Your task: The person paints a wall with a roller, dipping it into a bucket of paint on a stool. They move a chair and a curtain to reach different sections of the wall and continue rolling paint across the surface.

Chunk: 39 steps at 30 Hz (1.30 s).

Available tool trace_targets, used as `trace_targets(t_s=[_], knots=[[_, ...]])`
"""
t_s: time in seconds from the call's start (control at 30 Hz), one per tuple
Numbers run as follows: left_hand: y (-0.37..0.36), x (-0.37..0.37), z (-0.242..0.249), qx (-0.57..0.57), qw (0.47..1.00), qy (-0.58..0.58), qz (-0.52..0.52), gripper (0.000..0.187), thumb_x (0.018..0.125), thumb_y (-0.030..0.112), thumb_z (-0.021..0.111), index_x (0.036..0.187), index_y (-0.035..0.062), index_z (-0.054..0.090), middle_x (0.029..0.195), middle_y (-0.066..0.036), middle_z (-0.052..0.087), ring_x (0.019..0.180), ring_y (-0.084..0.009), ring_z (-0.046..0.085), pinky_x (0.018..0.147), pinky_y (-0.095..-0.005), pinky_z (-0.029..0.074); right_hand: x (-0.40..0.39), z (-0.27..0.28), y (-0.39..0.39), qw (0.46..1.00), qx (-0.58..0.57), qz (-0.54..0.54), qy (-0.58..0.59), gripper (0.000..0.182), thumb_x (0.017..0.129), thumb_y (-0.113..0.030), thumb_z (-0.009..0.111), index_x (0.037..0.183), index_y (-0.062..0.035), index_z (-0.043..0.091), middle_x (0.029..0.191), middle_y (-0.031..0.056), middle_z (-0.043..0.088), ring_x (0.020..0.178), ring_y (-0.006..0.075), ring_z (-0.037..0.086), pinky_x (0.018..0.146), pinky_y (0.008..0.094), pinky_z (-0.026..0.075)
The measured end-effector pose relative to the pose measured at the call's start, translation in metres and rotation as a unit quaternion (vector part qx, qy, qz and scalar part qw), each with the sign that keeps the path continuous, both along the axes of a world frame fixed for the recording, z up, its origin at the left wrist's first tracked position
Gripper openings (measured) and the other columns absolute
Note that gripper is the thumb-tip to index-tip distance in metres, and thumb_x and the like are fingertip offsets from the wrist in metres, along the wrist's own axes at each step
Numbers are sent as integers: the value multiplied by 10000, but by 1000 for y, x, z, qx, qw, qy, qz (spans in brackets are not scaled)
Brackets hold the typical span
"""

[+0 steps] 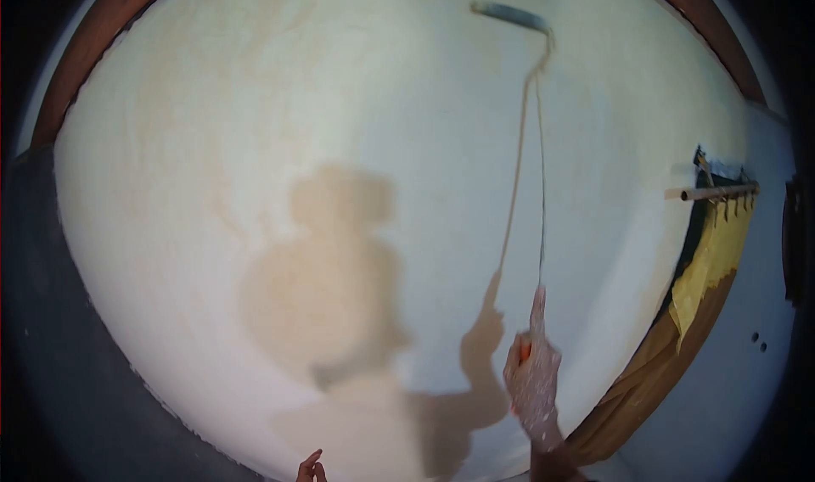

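Observation:
My right hand (533, 380), spotted with white specks, is closed around the orange handle of a paint roller (511, 16). Its index finger points up along the thin metal rod. High on the pale wall (212, 126), the roller's grey sleeve lies nearly level, tilted slightly down to the right. At the bottom edge, only the fingertips of my left hand (311, 467) show; they are raised and a little apart, with nothing visible in them. The rest of that hand is out of frame.
Shadows of a head, arm and roller fall across the wall. To the right, a wooden rod (717, 193) carries a yellow cloth (726, 236) above a brown curtain (671, 372). Dark grey wall (51, 312) borders the left, and reddish-brown beams (93, 45) cross the upper corners.

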<state>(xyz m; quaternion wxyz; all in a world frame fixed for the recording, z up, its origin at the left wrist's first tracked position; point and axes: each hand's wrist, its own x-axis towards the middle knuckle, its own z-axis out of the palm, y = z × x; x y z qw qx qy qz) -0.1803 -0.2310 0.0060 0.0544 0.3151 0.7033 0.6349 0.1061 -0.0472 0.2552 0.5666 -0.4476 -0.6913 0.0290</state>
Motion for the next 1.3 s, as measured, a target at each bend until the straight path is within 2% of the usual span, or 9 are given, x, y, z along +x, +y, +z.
trace_targets(t_s=[0.27,0.4,0.43,0.47,0.6,0.73,0.8,1.1,1.3], knots=[[-11,-28,-33,-18,998,-48,-38,397,917,199,591,1282,51,546,1310,-179,531,1190,-292,520,948,-387,451,15,87,63,991,74,-94,-56,640,871,33,510,1456,-44,262,588,186,432,494,226,370,480,357,393],[3,-37,-54,67,996,-30,-44,518,840,-52,544,1339,8,417,1393,-157,435,1161,-266,550,914,-322,465,16,119,87,995,91,-28,22,771,814,89,510,1484,-128,197,616,246,460,521,338,416,536,378,433],[11,-31,-43,67,993,-80,-57,553,835,-10,575,1361,38,408,1442,-156,366,1234,-292,474,928,-375,453,8,112,77,989,138,-50,16,428,873,23,523,1292,46,440,587,206,453,493,257,369,480,360,402],[19,-28,-33,67,987,-130,-71,590,831,32,605,1382,68,399,1491,-155,297,1306,-318,398,942,-429,440,-1,102,59,998,51,-40,13,596,831,65,501,1388,-32,313,645,240,478,523,330,420,523,407,411],[58,-23,2,52,994,-2,-97,741,752,27,709,1404,78,361,1522,-177,203,1281,-318,426,880,-381,478,-27,-16,29,1000,14,-1,-3,830,775,85,502,1492,-40,101,578,97,402,509,184,388,492,361,378],[91,-7,58,18,984,122,-128,915,668,76,803,1441,118,313,1552,-185,69,1387,-361,256,988,-442,418,-37,-79,1,997,-66,21,18,844,750,107,492,1489,-25,104,594,95,427,533,217,426,538,353,414],[109,-2,71,25,976,146,-157,970,643,94,827,1452,131,294,1552,-197,3,1417,-389,141,1055,-486,337,-29,-61,6,996,-83,40,-1,821,787,73,509,1496,-90,130,778,191,510,681,352,531,591,438,436],[163,32,114,-63,935,336,-94,1038,609,250,863,1458,151,275,1546,-204,-47,1423,-399,59,1102,-524,252,28,146,101,994,93,-60,-11,867,795,140,463,1507,-228,132,599,169,461,524,264,472,551,398,442],[155,17,105,-143,909,387,-53,926,633,337,828,1411,140,366,1513,-251,152,1400,-412,164,1030,-558,346,10,-13,54,988,-12,-103,-112,725,855,-5,501,1492,-86,163,848,161,566,620,257,489,563,343,466]])
